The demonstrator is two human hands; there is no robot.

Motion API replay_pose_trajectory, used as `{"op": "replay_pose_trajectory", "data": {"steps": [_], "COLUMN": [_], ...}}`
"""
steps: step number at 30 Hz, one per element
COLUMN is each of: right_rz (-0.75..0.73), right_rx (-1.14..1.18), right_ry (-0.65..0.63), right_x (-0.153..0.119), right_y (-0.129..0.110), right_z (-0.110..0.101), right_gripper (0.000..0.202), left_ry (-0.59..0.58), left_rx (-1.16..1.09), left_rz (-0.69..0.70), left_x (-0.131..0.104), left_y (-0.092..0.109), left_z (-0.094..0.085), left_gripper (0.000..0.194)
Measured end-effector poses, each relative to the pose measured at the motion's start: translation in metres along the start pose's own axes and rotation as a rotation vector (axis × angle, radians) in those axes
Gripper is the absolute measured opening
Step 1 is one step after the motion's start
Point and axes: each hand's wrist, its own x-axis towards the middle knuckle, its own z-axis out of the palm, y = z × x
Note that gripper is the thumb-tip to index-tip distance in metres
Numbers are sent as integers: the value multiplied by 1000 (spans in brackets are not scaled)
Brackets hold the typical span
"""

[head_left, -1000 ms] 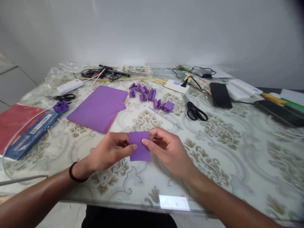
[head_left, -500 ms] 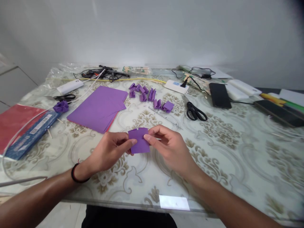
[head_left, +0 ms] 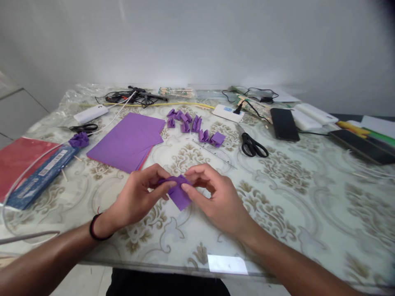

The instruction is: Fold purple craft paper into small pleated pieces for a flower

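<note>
A small folded piece of purple paper (head_left: pixel 180 198) is pinched between both hands, one corner pointing down toward me. My left hand (head_left: pixel 143 191) grips its left side, thumb on top and fingers behind. On the other side my right hand (head_left: pixel 212 193) has its thumb pressed on the paper's face, with the fingers curled behind the upper edge. Beyond the hands lie several small folded purple paper pieces (head_left: pixel 196 123) in a loose line. A stack of purple paper sheets (head_left: pixel 123 137) rests to the left, with a red edge showing underneath.
Black-handled scissors (head_left: pixel 253 144) and a clear ruler (head_left: pixel 214 154) lie beyond my right hand. A white power strip (head_left: pixel 228 113), a black phone (head_left: pixel 284 124) and cables sit farther back. At left are a crumpled purple paper (head_left: pixel 79 139), second scissors (head_left: pixel 84 128) and a blue-and-red packet (head_left: pixel 40 176).
The purple paper has turned from square-on to a diamond, its upper part now folded or bent. Both hands still hold it, with the fingers shifted slightly along its edges.
</note>
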Motion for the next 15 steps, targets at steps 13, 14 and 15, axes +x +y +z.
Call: {"op": "replay_pose_trajectory", "data": {"steps": [13,14,15], "right_rz": [-106,-112,-120], "right_rx": [-169,-169,-166], "right_ry": [-45,-42,-40], "right_x": [3,3,3], "right_y": [-6,-6,-5], "right_z": [-5,-5,-5], "right_gripper": [5,5,6], "left_ry": [16,17,13], "left_rx": [101,105,110], "left_rz": [140,143,147], "left_x": [0,0,0], "left_y": [1,2,2], "left_z": [-3,-3,-3], "left_gripper": [3,3,4]}}
